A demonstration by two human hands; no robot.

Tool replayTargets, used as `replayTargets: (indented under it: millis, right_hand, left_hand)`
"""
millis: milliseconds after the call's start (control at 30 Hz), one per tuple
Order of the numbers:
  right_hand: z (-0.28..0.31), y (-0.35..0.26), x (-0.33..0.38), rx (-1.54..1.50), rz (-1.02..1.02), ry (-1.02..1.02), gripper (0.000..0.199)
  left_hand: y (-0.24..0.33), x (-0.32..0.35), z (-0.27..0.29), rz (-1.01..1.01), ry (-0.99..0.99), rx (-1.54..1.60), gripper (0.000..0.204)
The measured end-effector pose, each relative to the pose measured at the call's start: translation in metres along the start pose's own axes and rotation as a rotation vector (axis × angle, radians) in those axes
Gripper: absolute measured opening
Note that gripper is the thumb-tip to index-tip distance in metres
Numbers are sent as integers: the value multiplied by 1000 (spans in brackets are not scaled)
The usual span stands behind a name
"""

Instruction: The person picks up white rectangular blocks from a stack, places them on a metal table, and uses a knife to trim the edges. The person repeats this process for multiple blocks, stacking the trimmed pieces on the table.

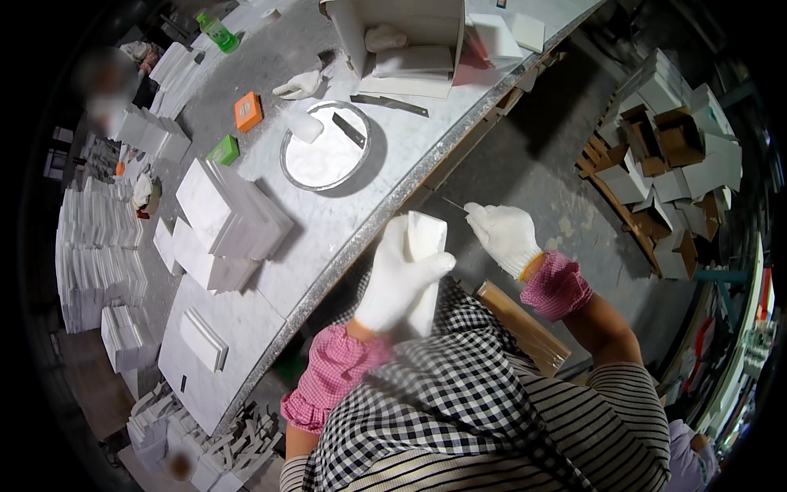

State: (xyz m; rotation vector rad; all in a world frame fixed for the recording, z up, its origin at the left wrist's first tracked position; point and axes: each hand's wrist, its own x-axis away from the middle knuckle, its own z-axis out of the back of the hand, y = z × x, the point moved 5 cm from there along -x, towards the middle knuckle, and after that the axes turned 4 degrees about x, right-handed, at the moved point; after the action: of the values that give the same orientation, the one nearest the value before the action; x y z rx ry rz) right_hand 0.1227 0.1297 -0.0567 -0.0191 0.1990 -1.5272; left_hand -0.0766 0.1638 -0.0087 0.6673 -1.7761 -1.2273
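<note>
In my left hand [392,279], gloved in white, a white rectangular block [426,238] is gripped upright in front of my checked apron. My right hand [504,236], also gloved, is off to the right, apart from the block. Its fingers are pinched together, and a thin pale sliver points out from the tips, too fine to name. On the table ahead stands a round metal bowl [363,168] of white powder, with a dark blade [348,129] and a whitish lump [305,127] in it.
Stacked white slabs [225,213] stand on the grey table [328,221]. Beyond the bowl are a long dark blade [389,105], a white glove [299,84], an orange box [247,111] and an open carton [348,41]. Cardboard boxes [680,135] fill a pallet at right.
</note>
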Motion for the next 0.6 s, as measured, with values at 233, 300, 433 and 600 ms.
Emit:
replayTargets:
  millis: [233, 300, 433, 600]
  right_hand:
    - [84, -45, 1, -207, 136, 411, 21]
    - [94, -53, 2, -214, 178, 437, 21]
    - [96, -56, 1, -154, 223, 442, 22]
    - [90, -57, -1, -111, 257, 423, 23]
  left_hand:
    - [-10, -7, 10, -84, 45, -46, 80]
    - [-8, -8, 10, -67, 39, -36, 80]
    - [-7, -7, 12, -46, 30, -32, 80]
    - [-13, -6, 14, -58, 38, 9, 73]
